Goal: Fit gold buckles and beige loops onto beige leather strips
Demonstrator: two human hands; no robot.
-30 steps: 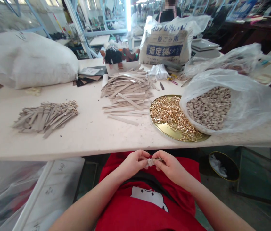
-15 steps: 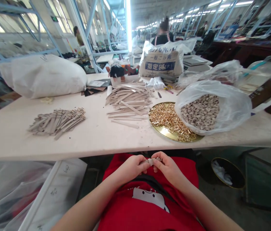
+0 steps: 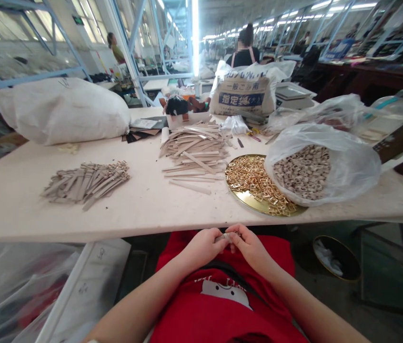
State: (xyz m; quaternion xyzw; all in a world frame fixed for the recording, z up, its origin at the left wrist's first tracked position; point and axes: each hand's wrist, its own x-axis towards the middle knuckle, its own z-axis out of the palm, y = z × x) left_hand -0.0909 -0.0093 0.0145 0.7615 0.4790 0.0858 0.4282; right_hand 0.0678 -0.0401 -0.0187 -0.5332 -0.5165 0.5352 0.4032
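Observation:
Above my lap, just off the table's front edge, my left hand (image 3: 206, 245) is closed in a pinch on a short grey-beige strap (image 3: 226, 237). My right hand (image 3: 247, 244) pinches the same strap from the other side, fingertips close to my left ones. A pale band shows around the strap between the fingers; most of the strap is hidden by them. On the table lie a pile of plain grey-beige strips (image 3: 194, 147) and, at the left, a heap of straps with metal ends (image 3: 87, 183). Gold buckles (image 3: 249, 176) fill a round gold tray (image 3: 247, 199).
A clear plastic bag (image 3: 353, 166) of small beige loops (image 3: 303, 171) overlaps the tray. Behind stand a stuffed white sack (image 3: 62, 112), a printed bag (image 3: 244, 93) and a small box (image 3: 187, 119). A bin (image 3: 336, 257) is below right. People work farther back.
The view has shifted slightly. My hands remain together on the strap, with small finger movements; the right fingers now cover more of its end.

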